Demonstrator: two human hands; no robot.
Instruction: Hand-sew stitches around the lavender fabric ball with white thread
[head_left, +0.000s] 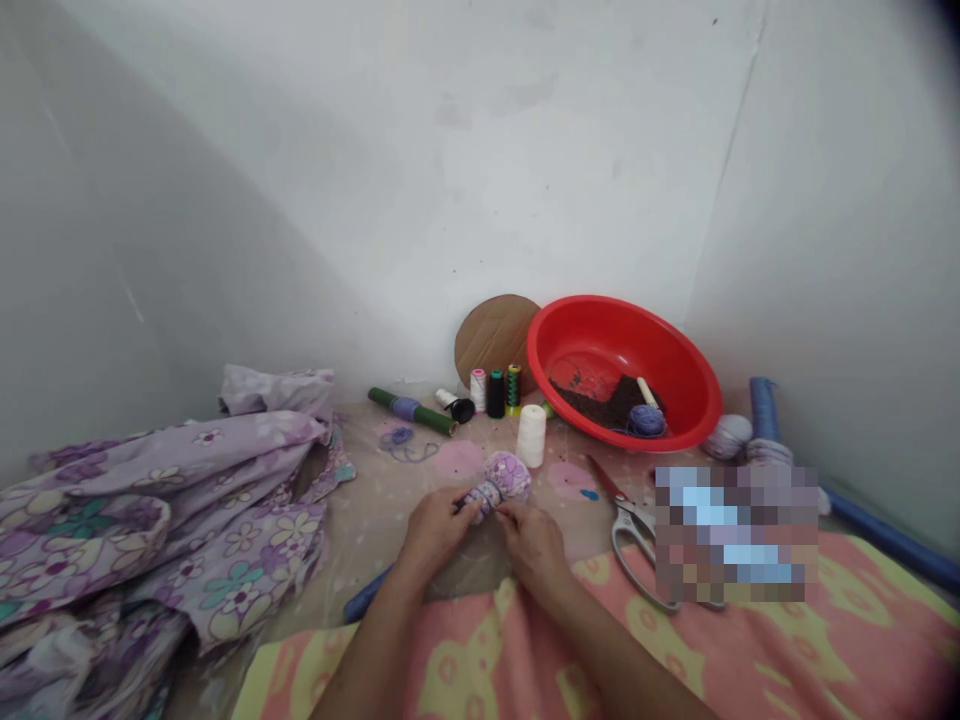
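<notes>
A small bundle of purple floral cloth with a rounded, stuffed-looking end sits in front of me, bound around its neck. My left hand is closed on the gathered narrow part, the round end pointing away to the right. Close beside it, my right hand pinches with thumb and finger at the bundle's lower edge; whatever is between those fingertips is too small to make out. A white thread cone stands just beyond the bundle. Under my left forearm lies a blue tube, partly hidden.
Scissors lie right of my hands. A tilted red basin holds dark material and blue yarn. Several thread spools stand by cardboard. Floral fabric is heaped left, a patterned cloth nearest me. A green tube lies behind.
</notes>
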